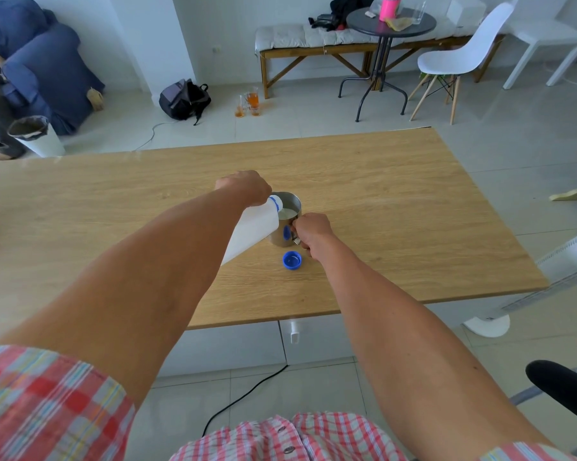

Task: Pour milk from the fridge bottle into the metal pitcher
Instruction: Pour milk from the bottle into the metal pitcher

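We look down on a broad wooden counter (363, 181) that fills the middle of the view, with a tiled floor (313, 128) beyond it. Across the room stand a blue armchair (44, 64), a cushioned wooden bench (300, 41), a round dark side table (390, 23) and a white chair (460, 51), with a dark backpack (183, 99) on the floor near the wall.

Near the middle of the counter, our left hand (245, 188) wraps over the upper part of a white milk bottle (253, 232) and holds it tipped steeply, its open neck resting over the rim of the metal pitcher (285, 224). The pitcher stands upright on the counter, just right of the bottle and touching it, and white milk (287, 213) shows inside it. Our right hand (312, 232) is curled around the pitcher's handle on its near right side, fingers closed on it.

The bottle's blue cap (292, 260) lies on the counter with its hollow side up, just in front of the pitcher and close to the right hand, touching neither as far as we can tell.
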`<action>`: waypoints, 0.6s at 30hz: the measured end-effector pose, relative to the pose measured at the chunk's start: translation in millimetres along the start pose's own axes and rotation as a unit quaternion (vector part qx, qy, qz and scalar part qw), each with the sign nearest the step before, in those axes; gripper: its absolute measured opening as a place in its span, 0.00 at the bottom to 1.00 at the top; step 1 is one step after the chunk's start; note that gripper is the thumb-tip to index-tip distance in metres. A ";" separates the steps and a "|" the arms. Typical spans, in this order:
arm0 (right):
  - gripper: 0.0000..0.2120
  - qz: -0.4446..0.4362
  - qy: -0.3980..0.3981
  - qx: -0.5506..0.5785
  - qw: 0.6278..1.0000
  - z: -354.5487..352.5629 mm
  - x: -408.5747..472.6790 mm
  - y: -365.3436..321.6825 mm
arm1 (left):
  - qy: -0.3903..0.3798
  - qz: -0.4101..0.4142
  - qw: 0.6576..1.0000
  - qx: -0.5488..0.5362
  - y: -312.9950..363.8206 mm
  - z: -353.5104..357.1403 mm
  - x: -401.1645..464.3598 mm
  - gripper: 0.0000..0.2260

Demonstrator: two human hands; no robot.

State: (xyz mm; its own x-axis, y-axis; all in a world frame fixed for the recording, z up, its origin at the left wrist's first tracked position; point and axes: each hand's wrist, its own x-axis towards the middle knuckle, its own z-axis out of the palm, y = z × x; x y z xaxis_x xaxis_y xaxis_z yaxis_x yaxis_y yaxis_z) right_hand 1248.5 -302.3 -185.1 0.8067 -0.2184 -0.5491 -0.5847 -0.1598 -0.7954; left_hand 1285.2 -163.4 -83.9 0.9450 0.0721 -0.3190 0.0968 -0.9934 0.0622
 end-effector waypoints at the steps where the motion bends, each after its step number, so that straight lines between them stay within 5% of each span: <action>1: 0.08 -0.002 0.000 -0.001 1.000 0.4 0.7 0.4 | -0.001 0.000 1.000 0.004 0.3 -0.3 -0.3 0.10; 18: 0.08 -0.002 -0.004 0.002 1.000 0.7 0.5 0.8 | -0.004 -0.001 1.000 0.010 1.7 -1.5 -0.1 0.10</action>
State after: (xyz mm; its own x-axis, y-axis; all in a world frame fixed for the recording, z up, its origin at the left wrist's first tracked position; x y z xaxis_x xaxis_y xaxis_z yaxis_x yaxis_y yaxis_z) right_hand 1248.4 -301.8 -186.2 0.8092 -0.2100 -0.5488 -0.5819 -0.1568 -0.7980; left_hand 1285.7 -165.0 -82.4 0.9423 0.0728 -0.3269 0.0914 -0.9949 0.0421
